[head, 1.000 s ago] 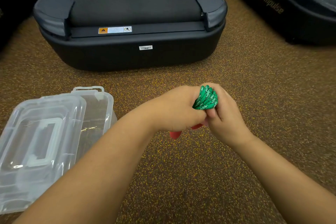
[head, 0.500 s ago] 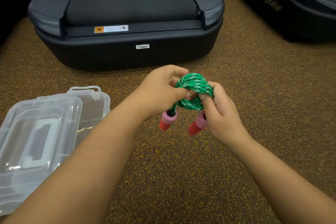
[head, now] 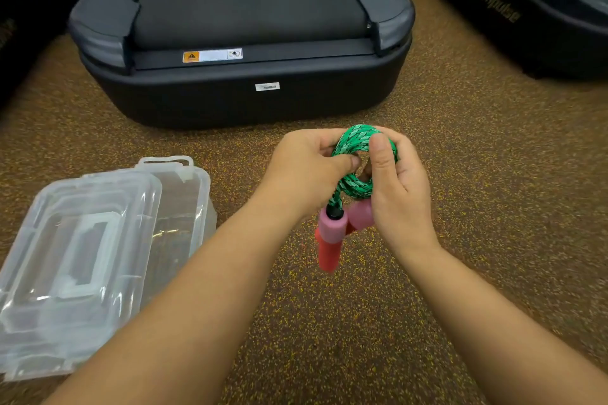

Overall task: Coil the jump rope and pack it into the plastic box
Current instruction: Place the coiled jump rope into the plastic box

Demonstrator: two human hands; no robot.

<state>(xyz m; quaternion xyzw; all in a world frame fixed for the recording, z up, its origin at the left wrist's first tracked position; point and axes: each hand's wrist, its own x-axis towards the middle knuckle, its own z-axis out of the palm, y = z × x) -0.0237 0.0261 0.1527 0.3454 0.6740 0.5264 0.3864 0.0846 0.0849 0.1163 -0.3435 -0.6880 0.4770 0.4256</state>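
Now both hands up over floor [head: 329, 339], gripping coiled rope [head: 353, 141] between them. Left hand [head: 306, 171] pinches coil's left side; right hand [head: 399, 187] wraps right side, thumb over top. Handles [head: 330, 237] hang just below hands. Box [head: 184, 207], lid [head: 75, 260] lying on it, well left of left hand.

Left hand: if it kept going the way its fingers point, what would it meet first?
The left hand points rightward into the coiled green braided rope it already pinches; just beyond is the right hand. Depth unclear.
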